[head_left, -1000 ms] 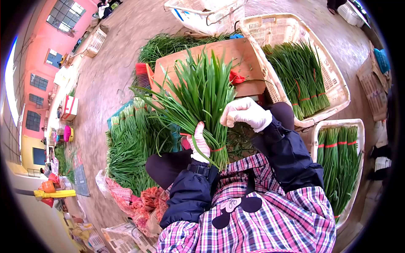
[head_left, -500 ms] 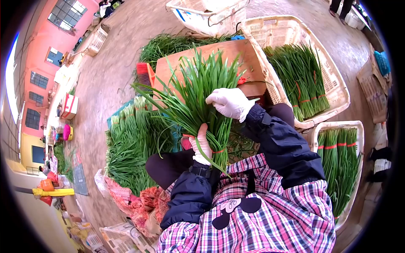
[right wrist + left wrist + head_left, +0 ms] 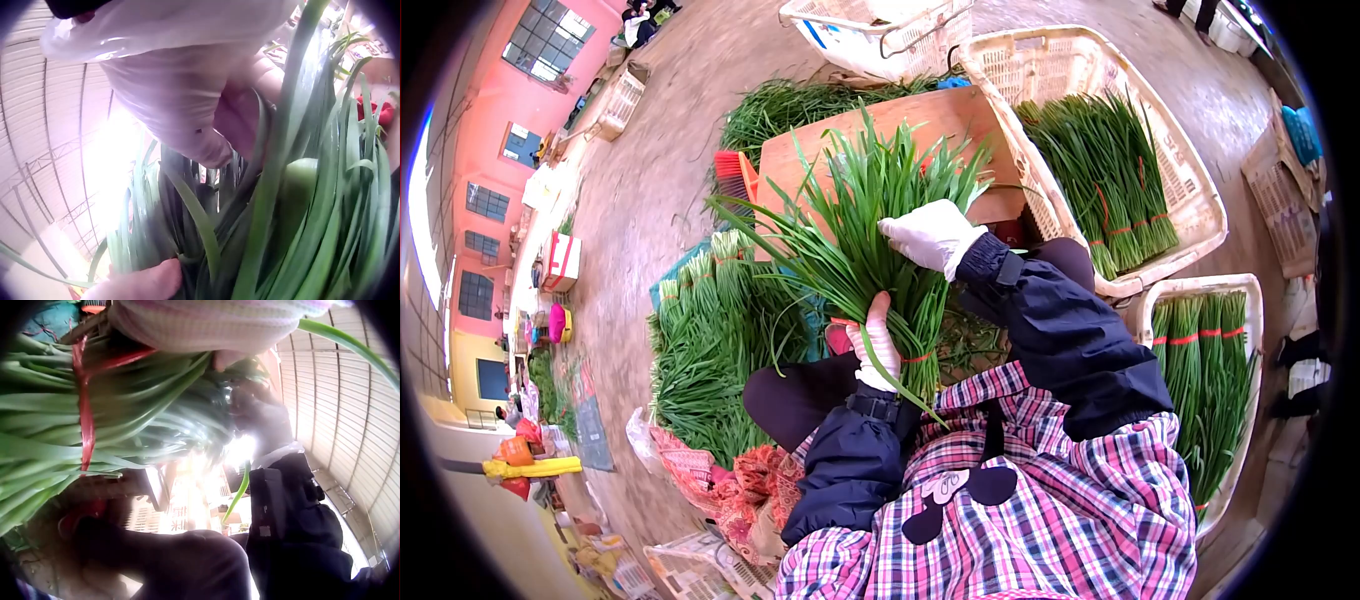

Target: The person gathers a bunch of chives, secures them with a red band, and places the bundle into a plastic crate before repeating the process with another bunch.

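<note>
A bunch of garlic chives point(image 3: 870, 220) stands leaves-up before my lap, with a red band point(image 3: 85, 406) round its stems. My left hand point(image 3: 876, 345), in a striped glove, grips the bunch low down, thumb pointing up along the leaves. At the right side of the leaves is my right hand point(image 3: 932, 236) in a thin white glove. In the right wrist view its fingers point(image 3: 209, 147) curl in among the chive leaves, with their tips partly hidden. One long loose leaf point(image 3: 915, 398) hangs down past the left wrist.
Loose chives point(image 3: 710, 350) lie heaped at left, beside a red brush point(image 3: 737, 178). Behind the bunch is a brown board point(image 3: 800, 150). Crates with banded bundles stand at right, one large point(image 3: 1200, 215) and one smaller point(image 3: 1253, 300). Another white crate point(image 3: 880, 50) stands at the back.
My right hand has moved left from beside the bunch into its leaves, and the leaves on that side now spread further right. The left hand keeps its grip.
</note>
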A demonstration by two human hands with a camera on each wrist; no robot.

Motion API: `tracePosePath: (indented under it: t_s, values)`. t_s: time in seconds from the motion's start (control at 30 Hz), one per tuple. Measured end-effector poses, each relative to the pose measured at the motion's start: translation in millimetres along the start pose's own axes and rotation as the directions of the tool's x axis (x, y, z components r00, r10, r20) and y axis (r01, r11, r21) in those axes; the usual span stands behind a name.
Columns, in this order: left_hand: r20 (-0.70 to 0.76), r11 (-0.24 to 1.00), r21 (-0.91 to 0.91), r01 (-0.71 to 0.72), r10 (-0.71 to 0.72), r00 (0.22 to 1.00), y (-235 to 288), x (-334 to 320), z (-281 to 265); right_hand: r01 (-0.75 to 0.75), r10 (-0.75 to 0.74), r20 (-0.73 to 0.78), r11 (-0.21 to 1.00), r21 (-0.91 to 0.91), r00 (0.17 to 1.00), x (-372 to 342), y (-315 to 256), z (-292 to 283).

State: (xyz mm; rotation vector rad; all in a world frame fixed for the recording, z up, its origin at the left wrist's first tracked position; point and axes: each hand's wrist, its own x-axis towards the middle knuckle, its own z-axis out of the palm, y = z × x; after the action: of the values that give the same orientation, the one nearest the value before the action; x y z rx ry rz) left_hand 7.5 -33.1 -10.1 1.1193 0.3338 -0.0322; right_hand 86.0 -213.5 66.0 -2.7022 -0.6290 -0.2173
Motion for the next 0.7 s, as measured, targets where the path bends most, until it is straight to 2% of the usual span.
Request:
tracePosePath:
  t_s: [0.1,0.2,0.3,0.33,0.37,0.43,0.5,0.57,0.6,0.63,0.7]
  values:
    - [0.003,0.998,-0.047,0.032,-0.032,0.999,0,-1,1,0.054,-0.054,-0.031,0.998,0.014,0.998,0,2,1]
    - [-0.029,0.999,-0.006,0.037,-0.037,0.999,4,-4,4,0.065,-0.057,-0.081,0.994,0.089,0.995,-8,1,-3]
    - [0.01,0.999,-0.032,0.025,-0.024,1.0,14,-9,12,-0.006,0.11,-0.19,0.878,0.479,0.976,-18,1,0]
    - [0.014,1.0,-0.012,0.028,-0.028,0.999,17,-11,14,-0.057,0.256,-0.11,0.566,0.823,0.96,-20,0,0]
    - [0.014,0.999,-0.02,0.04,-0.04,0.999,17,-10,13,-0.232,0.345,0.171,0.144,0.962,0.923,-21,1,-9]
    - [0.016,0.997,-0.034,0.065,-0.064,0.998,16,-7,10,0.013,0.34,0.025,-0.108,0.994,0.94,-24,4,-7]
    - [0.034,0.996,-0.056,0.072,-0.07,0.997,12,-4,5,0.097,0.262,-0.064,-0.116,0.988,0.963,-30,6,-12]
    - [0.063,0.992,-0.095,0.079,-0.073,0.995,14,-5,7,0.264,0.119,-0.246,-0.175,0.948,0.962,-35,4,-16]
    - [0.084,0.989,-0.122,0.084,-0.074,0.994,17,-8,10,0.233,0.066,-0.225,-0.172,0.957,0.972,-40,-2,-30]
    - [0.105,0.985,-0.149,0.089,-0.073,0.992,21,-11,14,0.275,-0.056,-0.298,-0.258,0.926,0.953,-40,-2,-28]
    - [0.103,0.976,-0.19,0.103,-0.084,0.991,24,-15,20,0.22,-0.08,-0.255,-0.302,0.927,0.964,-38,-15,-34]
